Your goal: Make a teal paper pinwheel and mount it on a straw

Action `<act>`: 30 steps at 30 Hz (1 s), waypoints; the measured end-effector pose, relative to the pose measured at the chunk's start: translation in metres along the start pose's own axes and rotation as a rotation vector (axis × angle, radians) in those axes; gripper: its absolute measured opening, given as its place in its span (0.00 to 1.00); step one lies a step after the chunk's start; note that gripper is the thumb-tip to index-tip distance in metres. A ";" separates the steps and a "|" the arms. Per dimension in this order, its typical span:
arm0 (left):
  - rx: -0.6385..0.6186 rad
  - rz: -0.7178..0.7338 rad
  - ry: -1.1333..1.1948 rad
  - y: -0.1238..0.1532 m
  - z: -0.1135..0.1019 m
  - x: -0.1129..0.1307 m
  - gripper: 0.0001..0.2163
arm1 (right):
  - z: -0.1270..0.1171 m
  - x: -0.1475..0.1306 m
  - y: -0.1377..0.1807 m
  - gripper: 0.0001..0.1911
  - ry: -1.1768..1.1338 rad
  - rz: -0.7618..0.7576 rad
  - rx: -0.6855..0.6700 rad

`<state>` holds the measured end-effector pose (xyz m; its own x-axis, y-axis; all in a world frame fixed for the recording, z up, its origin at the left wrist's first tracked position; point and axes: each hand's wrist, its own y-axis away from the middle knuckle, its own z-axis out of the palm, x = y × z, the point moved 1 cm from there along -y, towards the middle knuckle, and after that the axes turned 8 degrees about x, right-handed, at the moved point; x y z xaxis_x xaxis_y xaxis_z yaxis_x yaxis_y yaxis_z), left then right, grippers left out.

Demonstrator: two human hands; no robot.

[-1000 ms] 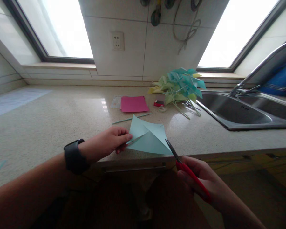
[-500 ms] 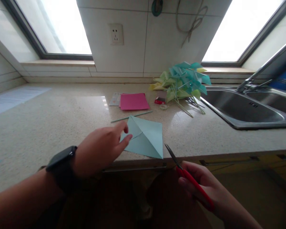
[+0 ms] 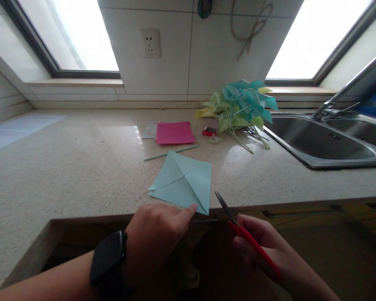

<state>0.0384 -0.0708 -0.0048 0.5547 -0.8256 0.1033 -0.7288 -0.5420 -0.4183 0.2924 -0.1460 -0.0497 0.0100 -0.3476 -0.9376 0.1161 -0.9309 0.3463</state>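
Observation:
A pale blue square of paper (image 3: 178, 179) lies at the counter's front edge, creased along its diagonals and cut from its left corner towards the middle. My left hand (image 3: 159, 234), with a dark watch on the wrist, has its thumb on top of the paper's near edge. The other fingers are curled below and partly hidden. In my right hand (image 3: 253, 242) is a pair of scissors (image 3: 253, 242) with red handles, held just off the paper's near right corner. Their narrow blades point up and left, a little apart at the tips.
Behind the paper lie a thin green stick (image 3: 172, 153) and a stack of pink paper (image 3: 175, 133). A small red box (image 3: 209, 131), a tape roll (image 3: 213, 140) and several paper pinwheels (image 3: 244, 100) are further right, beside a steel sink (image 3: 319, 138).
My left hand has moved from the paper's left corner to its near edge, by the right corner. The paper has shifted slightly left and towards me. The scissors have barely moved.

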 end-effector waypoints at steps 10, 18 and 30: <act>0.119 -0.091 0.145 -0.002 -0.010 -0.002 0.07 | 0.002 -0.007 0.004 0.20 -0.020 -0.020 0.001; 0.138 -0.339 0.385 -0.010 -0.020 -0.003 0.05 | 0.007 -0.022 0.011 0.17 0.017 -0.074 0.017; 0.063 -0.769 0.775 -0.013 -0.010 -0.016 0.11 | 0.024 -0.039 0.008 0.19 0.005 -0.134 0.186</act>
<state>0.0350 -0.0522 0.0075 0.4335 -0.1562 0.8875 -0.2612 -0.9644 -0.0421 0.2688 -0.1426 -0.0099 0.0117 -0.2190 -0.9757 -0.0688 -0.9736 0.2177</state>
